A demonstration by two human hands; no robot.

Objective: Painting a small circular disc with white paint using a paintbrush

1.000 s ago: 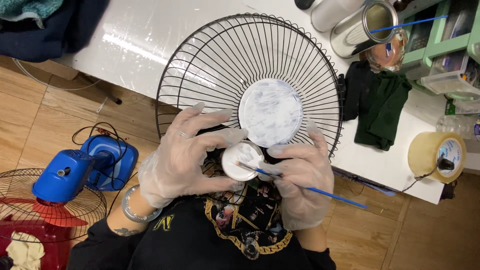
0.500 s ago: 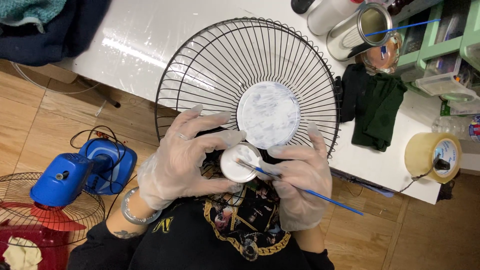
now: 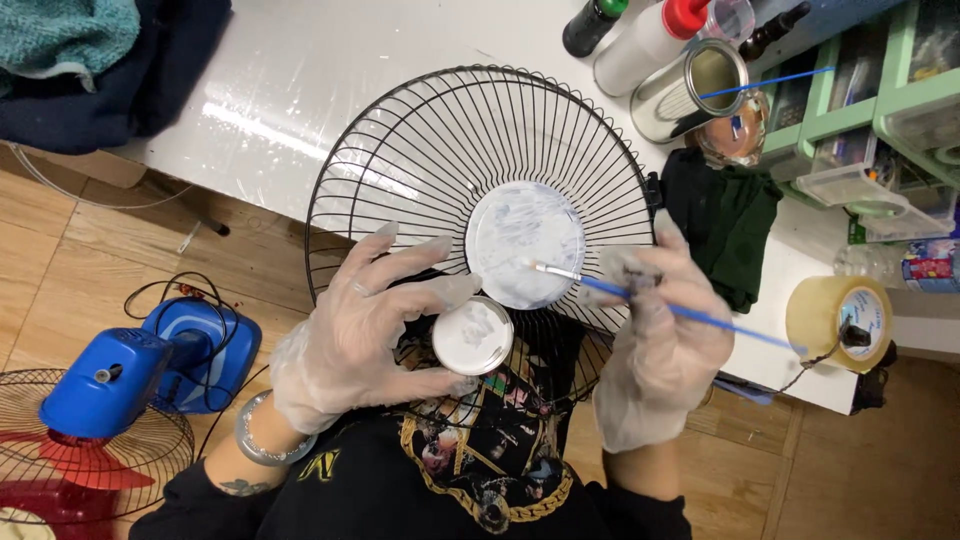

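**Brush tip on the fan guard's painted disc**

An open metal tin (image 3: 690,88) on the white surface (image 3: 330,70) holds a thin blue stick; the black wire fan guard (image 3: 440,160) leans over the surface's edge, its round centre disc (image 3: 525,243) smeared white; left hand (image 3: 365,335) fingers grip a small round white-coated lid (image 3: 473,336); right hand (image 3: 655,345) fingers pinch a blue-handled paintbrush (image 3: 690,313), bristles touching the disc.

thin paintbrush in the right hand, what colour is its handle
Blue thin paintbrush handle, head view.

A repair workshop: a white workbench (image 3: 330,70) with solvent bottles (image 3: 650,40), parts bins (image 3: 900,110) and tape roll (image 3: 838,322).
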